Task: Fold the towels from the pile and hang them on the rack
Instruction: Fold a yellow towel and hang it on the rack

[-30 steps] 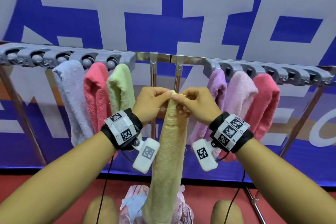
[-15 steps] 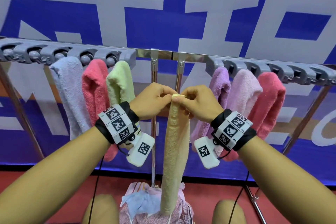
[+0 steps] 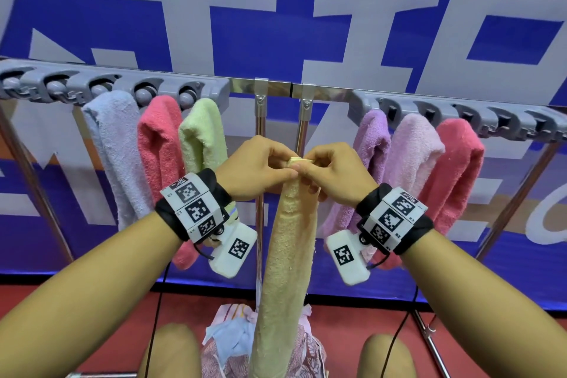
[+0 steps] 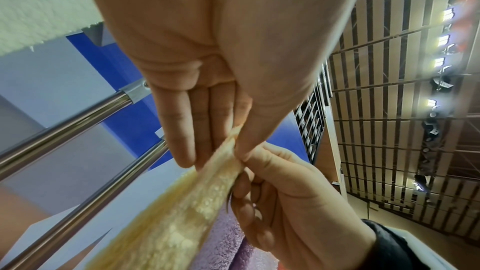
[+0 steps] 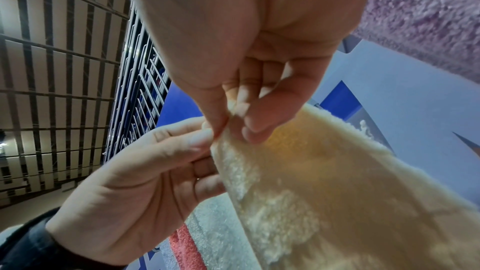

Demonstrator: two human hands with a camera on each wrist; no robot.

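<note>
Now — yellow towel point(image 3: 288, 255) top edge | pinched between both hands' fingers point(image 4: 182, 130)

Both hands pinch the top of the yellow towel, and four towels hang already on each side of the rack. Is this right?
Not quite. Both hands do pinch the top of the yellow towel, but the head view shows three towels hanging on each side of the rack, not four.

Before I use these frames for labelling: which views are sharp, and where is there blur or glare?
Head view: sharp, evenly lit, rack bowed by the wide lens. Left wrist view: yellow towel soft, ceiling lights flare. Right wrist view: the towel and purple towel are blurred.
</note>
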